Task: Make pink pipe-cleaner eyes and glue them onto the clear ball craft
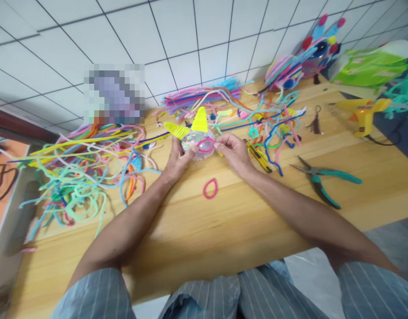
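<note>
A clear, rounded plastic piece (189, 138) with two yellow ear shapes (200, 120) made of wound pipe cleaner is gripped at its left side by my left hand (178, 160). Against its front lies a pink pipe cleaner loop (205, 151). My right hand (234, 152) pinches the loop's right end, and my left thumb touches its left end. A second pink pipe cleaner loop (210, 188), teardrop shaped, rests on the wooden table (190, 230) below the hands. Just right of my right hand lies a yellow utility knife (258, 156).
Tangled pipe cleaners (80, 190) cover the left side, and a bundle of them (200, 95) lies by the tiled wall. To the right are teal-handled pliers (323, 177), a yellow glue gun (366, 116) with its cord, a green bag (366, 71) and a colourful pipe cleaner figure (290, 68).
</note>
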Demonstrator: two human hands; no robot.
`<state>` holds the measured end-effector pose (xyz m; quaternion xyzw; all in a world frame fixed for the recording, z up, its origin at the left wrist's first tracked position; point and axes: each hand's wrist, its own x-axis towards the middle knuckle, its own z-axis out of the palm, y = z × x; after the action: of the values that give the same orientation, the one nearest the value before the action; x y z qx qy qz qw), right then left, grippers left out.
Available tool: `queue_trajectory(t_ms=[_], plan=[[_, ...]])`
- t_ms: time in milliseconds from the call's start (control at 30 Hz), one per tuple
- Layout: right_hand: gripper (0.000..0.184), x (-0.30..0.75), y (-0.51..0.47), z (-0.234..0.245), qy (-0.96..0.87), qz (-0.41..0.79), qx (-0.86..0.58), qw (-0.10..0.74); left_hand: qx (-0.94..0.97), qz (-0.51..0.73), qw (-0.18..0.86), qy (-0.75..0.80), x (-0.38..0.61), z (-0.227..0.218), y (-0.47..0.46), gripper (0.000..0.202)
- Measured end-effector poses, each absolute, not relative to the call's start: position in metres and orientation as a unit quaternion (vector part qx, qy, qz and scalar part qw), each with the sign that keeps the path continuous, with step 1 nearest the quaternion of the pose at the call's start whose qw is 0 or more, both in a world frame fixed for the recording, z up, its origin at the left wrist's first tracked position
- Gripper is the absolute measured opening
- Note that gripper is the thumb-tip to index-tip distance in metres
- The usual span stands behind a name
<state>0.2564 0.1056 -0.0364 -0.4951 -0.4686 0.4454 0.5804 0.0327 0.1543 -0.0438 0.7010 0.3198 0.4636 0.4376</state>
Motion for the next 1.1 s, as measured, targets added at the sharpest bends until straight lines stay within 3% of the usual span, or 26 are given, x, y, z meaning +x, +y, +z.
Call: queue_trajectory(t_ms=[700,1100], plan=[[0.024,0.258,0.101,-0.036,-0.467,0.421,-0.506,0.591,0.683,0.473,0.431,0.352,0.048,-0.045,0.148,0.099],[0.037,0.263,0.103,-0.038,-0.464,0.416,-0.517,0.587,0.668,0.495,0.420,0.365,0.051,-0.050,0.149,0.080]])
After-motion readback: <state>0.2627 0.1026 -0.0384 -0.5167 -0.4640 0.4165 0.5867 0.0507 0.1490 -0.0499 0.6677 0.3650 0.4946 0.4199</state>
